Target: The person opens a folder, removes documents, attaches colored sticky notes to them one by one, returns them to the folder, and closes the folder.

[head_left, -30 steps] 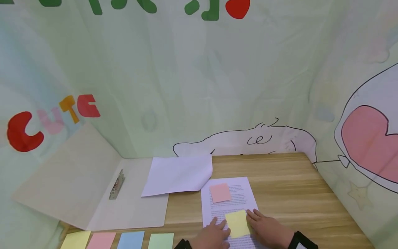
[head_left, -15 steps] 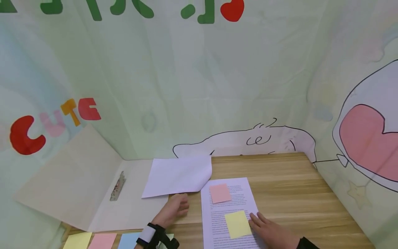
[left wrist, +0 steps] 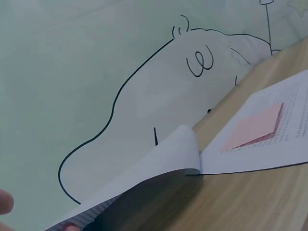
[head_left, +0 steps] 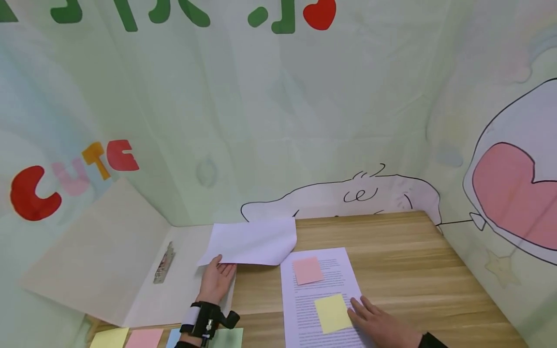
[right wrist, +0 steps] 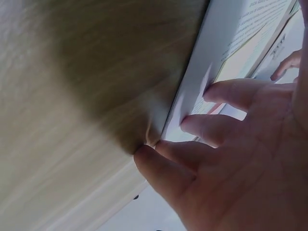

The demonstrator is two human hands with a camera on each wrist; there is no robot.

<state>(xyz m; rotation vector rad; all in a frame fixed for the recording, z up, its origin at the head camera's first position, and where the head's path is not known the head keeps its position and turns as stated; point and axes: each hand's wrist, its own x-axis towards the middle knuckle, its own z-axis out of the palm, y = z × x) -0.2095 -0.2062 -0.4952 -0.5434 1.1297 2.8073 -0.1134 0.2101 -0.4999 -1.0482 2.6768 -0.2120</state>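
Toward the back of the counter point(head_left: 391, 256), the sheet point(head_left: 254, 241) is being met at its near edge by the left hand point(head_left: 216, 278)! The thumb is laid over the top, the fingers are tucked under the edge, and print on the underside is caught by the left wrist view. Is it pinched? For the left grip that cannot be told, as the contact is partly hidden by the paper. The right part of the folder point(head_left: 178, 290) is overlapped by the sheet's left end, while the curved right end is seen close by the top left corner of the page point(head_left: 322, 290).

Over to the right, that page is laid flat on the counter, its lines of print partly covered by two notes: the pink note point(head_left: 308, 270) is placed near the top, the yellow note point(head_left: 333, 314) lower down. The page's right edge is touched by the right hand point(head_left: 377, 321), just beside the yellow note; the right grip is relaxed, its fingers extended and slightly spread.

Out on the left, the folder is spread wide, one cover tilted up, a metal clip point(head_left: 164, 262) set near the fold. Along the front, a yellow square point(head_left: 109, 337), a pink square point(head_left: 143, 338), a blue square point(head_left: 171, 339) and a green square point(head_left: 230, 338) are lined up, the last two partly hidden by the left wrist's black strap point(head_left: 204, 316).
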